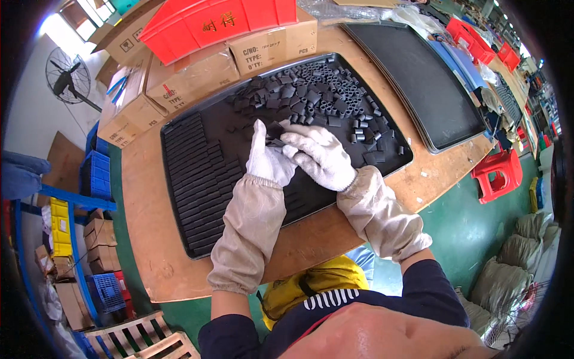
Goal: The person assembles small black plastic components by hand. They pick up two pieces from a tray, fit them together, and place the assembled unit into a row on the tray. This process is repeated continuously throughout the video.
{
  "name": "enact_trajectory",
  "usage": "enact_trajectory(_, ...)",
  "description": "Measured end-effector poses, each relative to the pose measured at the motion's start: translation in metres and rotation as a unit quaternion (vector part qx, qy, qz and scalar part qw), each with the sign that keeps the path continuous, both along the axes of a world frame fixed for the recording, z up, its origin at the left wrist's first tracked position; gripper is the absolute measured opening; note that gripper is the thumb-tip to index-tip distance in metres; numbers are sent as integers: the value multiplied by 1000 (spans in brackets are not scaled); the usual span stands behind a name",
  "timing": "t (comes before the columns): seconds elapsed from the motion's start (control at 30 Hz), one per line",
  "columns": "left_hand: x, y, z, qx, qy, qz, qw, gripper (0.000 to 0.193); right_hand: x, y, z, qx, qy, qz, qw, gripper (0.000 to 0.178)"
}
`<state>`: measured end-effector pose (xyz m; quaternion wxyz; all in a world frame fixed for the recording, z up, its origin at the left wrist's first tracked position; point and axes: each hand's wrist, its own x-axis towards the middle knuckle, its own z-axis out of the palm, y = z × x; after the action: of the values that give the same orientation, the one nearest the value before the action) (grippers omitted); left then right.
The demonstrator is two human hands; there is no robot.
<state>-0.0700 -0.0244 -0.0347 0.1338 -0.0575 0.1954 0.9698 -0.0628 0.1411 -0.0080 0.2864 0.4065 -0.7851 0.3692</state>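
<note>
Both my hands wear white knit gloves and meet over the middle of a large black tray. My left hand is closed round small flat black pieces, its thumb pointing up. Fingers bent and close together, my right hand presses against the same pieces from the right; the gloves partly hide them. Neat rows of flat black pieces fill the tray's left side. At its far and right parts lies a loose heap of short black tubes and flat pieces.
Cardboard boxes and a red plastic bin stand behind the tray on the wooden table. To the right lies a stack of black trays. A red stool is on the floor beyond, and a fan stands at left.
</note>
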Motion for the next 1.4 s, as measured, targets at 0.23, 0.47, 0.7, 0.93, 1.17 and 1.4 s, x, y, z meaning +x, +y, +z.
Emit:
enact_trajectory(0.23,-5,-11,-10,105,-48,-69,991,55,-14,29,10,-31,35,-159,986,34)
enact_trajectory(0.47,-8,-13,-11,143,-67,-53,986,40,-41,76,-4,65,-3,-401,914,13)
enact_trajectory(0.7,-7,-6,-15,106,-59,-56,991,42,-40,75,-16,172,-82,-384,904,27)
enact_trajectory(0.93,-5,-7,-15,51,-13,-136,989,38,-45,79,-23,164,-89,-425,885,28)
enact_trajectory(1.17,2,-5,-3,-80,-37,-111,990,42,-47,81,-25,176,-60,-420,888,31)
enact_trajectory(1.4,8,-4,12,-180,13,-115,977,63,-31,56,-9,-67,-126,-228,963,28)
